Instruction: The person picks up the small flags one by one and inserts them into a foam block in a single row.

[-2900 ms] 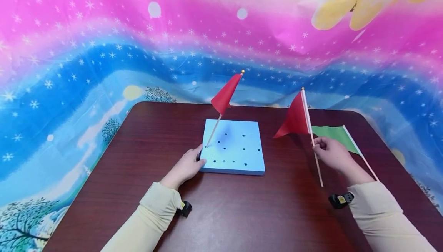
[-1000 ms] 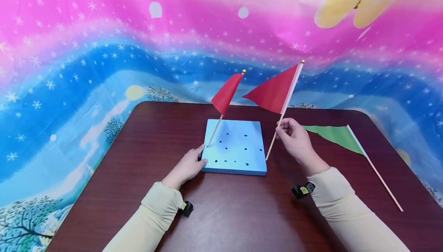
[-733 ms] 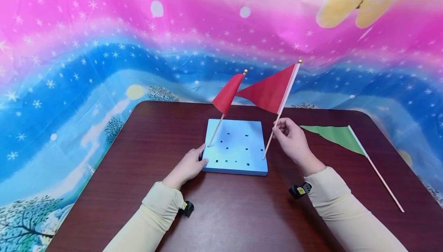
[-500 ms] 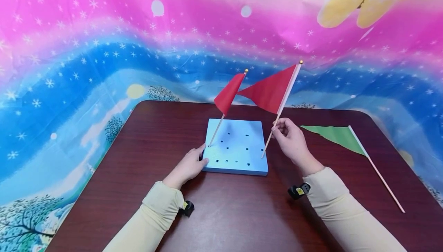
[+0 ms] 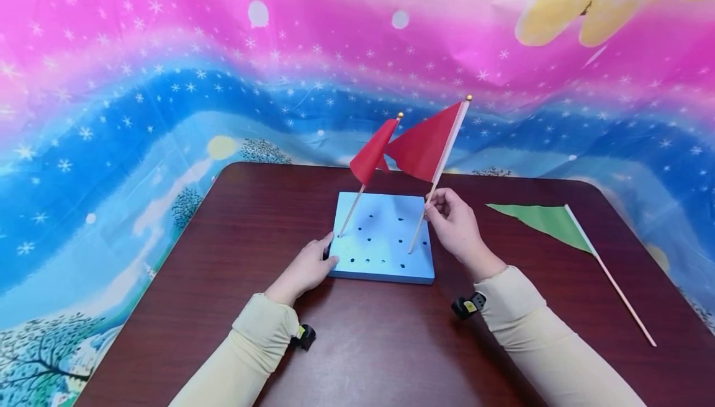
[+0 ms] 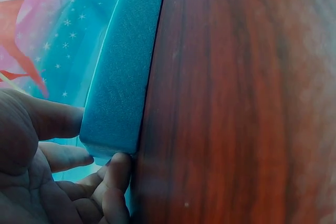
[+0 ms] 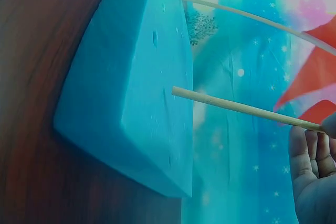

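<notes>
The right hand (image 5: 455, 224) has thumb and fingertips together, clamped on the pale wooden stick (image 5: 419, 227) of a red triangular cloth flag (image 5: 427, 143); the cloth lies above and to the left of that hand, the stick's lower end below and left of its fingertips; this end is over the right part of a light-blue square block with small dark holes (image 5: 385, 252); whether it touches the top face cannot be told; the stick tilts, its gold-coloured knob (image 5: 468, 98) uppermost. The left hand (image 5: 304, 268) grips the block's left edge by the near corner, thumb at the upper rim; beside it a second red triangular flag (image 5: 371, 152) leans rightward, its foot at a hole near that edge; a green triangular flag (image 5: 544, 224) lies near the right edge of the dark reddish-brown wood-grain table (image 5: 363, 345).
</notes>
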{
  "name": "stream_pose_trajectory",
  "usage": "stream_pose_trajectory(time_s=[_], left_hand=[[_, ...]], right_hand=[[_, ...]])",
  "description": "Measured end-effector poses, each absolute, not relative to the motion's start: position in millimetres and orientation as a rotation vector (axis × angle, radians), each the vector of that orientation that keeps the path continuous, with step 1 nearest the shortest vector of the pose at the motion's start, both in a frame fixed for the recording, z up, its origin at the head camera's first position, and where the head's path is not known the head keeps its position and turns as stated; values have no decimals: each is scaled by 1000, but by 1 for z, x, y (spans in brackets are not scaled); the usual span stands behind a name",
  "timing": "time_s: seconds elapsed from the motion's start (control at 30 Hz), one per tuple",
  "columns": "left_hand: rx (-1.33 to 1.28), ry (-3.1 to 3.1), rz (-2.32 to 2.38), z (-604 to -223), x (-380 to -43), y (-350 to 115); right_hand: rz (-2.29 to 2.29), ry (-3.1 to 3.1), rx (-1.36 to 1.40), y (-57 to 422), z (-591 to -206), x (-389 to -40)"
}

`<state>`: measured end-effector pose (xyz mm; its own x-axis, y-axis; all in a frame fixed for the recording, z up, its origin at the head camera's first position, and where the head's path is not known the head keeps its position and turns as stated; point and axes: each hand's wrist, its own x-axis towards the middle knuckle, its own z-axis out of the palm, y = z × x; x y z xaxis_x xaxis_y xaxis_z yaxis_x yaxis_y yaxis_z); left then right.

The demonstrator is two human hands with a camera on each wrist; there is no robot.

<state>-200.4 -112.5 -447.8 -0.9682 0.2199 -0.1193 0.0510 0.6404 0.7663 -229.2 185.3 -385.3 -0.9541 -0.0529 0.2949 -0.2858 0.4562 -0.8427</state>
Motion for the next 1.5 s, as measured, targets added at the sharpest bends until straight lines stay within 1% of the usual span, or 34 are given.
stream_pose_trajectory(time_s=[0.97, 1.2, 1.5], left_hand=[[223, 2676, 1246, -448, -200, -112], [228, 2684, 1234, -449, -200, -112], [222, 2683, 1238, -449, -201, -112]], right_hand=[[1586, -2394, 301, 136, -389, -241], [1596, -2382, 262, 127, -393, -242], [1586, -2364, 297, 120, -396, -245]])
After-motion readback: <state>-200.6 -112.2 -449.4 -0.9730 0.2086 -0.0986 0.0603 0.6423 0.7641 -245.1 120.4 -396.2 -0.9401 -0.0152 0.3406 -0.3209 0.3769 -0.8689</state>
